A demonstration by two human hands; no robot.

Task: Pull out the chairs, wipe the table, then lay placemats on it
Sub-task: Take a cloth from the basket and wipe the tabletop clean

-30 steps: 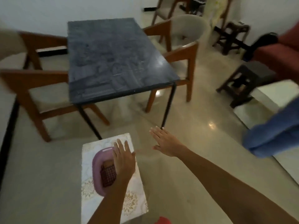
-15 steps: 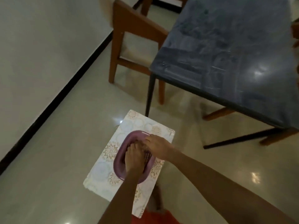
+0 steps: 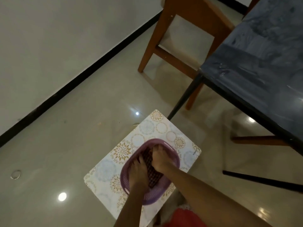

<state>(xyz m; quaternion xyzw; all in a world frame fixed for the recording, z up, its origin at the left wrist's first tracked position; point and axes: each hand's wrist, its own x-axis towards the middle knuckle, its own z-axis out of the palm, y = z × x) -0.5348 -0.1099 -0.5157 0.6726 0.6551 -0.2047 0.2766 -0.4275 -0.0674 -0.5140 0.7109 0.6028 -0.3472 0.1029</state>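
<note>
Both hands are down in the purple oval plastic basket (image 3: 170,182), which sits on a white rectangular placemat with gold and blue floral circles (image 3: 147,133) on the shiny floor. The left hand (image 3: 138,171) and right hand (image 3: 159,157) lie on a dark checked cloth (image 3: 151,171) inside; whether their fingers actually clasp it I cannot tell. The dark stone-topped table (image 3: 262,59) stands far right, with a wooden chair (image 3: 185,36) pulled out beyond it.

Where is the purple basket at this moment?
In the head view the purple basket sits low and centre on the patterned placemat on the floor, just left of the dark table, with both hands inside it.
</note>
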